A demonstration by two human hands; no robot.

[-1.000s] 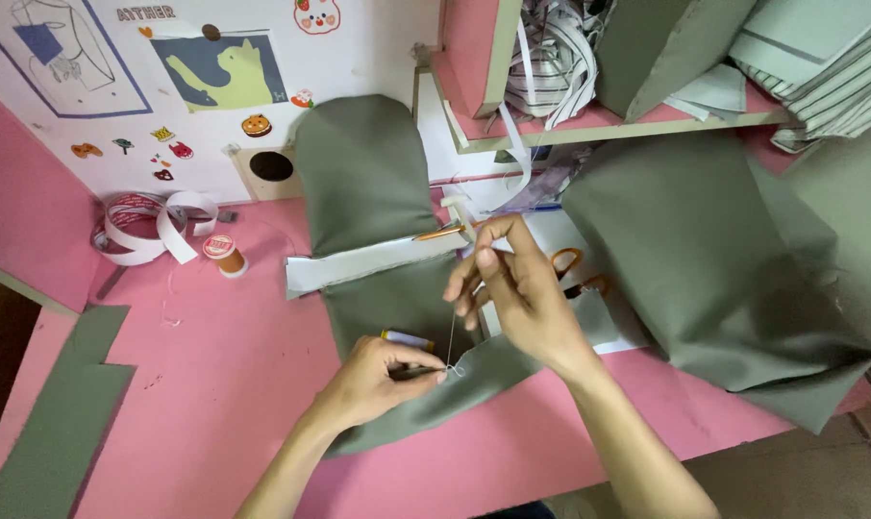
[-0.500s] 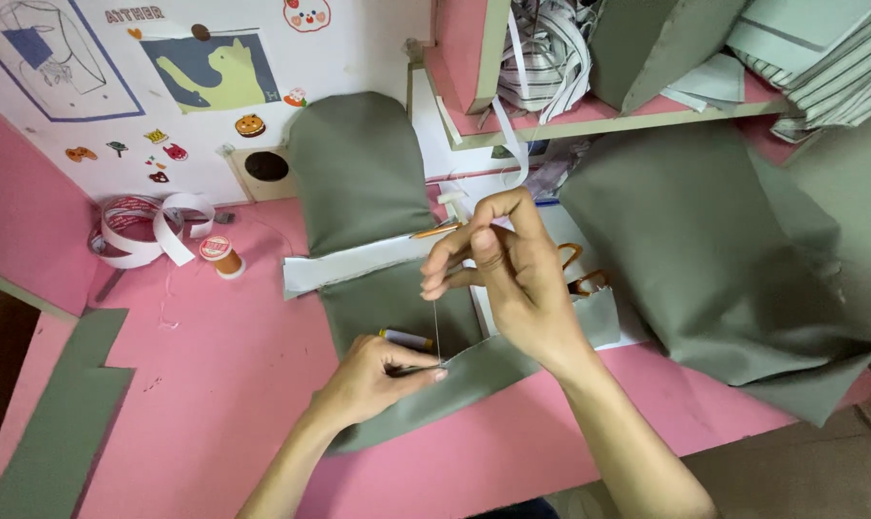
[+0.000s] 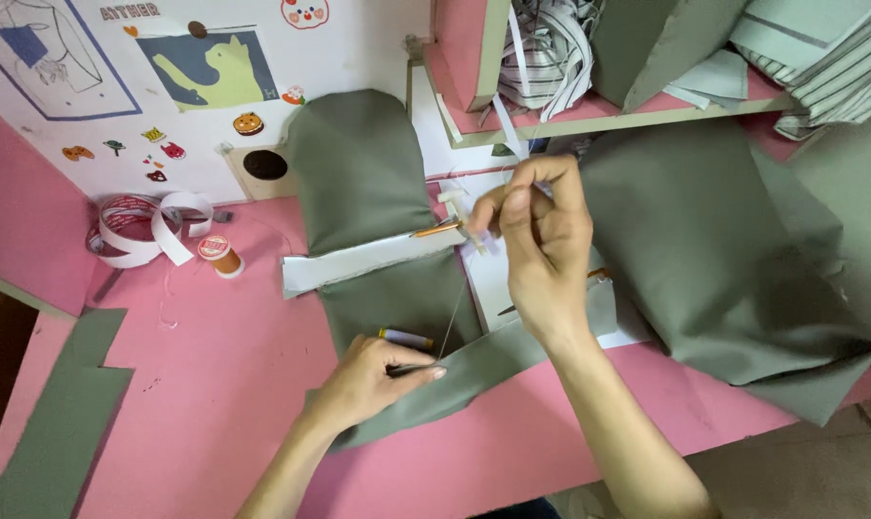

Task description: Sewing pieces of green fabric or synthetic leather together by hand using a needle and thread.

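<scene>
My left hand (image 3: 370, 381) presses down on a strip of grey-green fabric (image 3: 474, 370) on the pink table, fingers pinching its folded edge. My right hand (image 3: 536, 245) is raised above it, pinching a needle and a taut thread (image 3: 452, 317) that runs down to the fabric by my left fingertips. A small crayon-like marker (image 3: 405, 337) lies just above my left hand. A rounded grey-green fabric piece (image 3: 359, 192) with a white paper strip (image 3: 368, 259) across it lies behind.
A large grey-green cloth (image 3: 734, 259) spreads at the right. A thread spool (image 3: 219, 255) and a coiled tape measure (image 3: 142, 226) sit at the left. Another grey fabric piece (image 3: 51, 423) hangs at the table's left edge. Shelves with folded fabric stand at the back.
My right hand has lifted up and away from the fabric, drawing the thread longer and tauter. My left hand has stayed on the fabric edge.
</scene>
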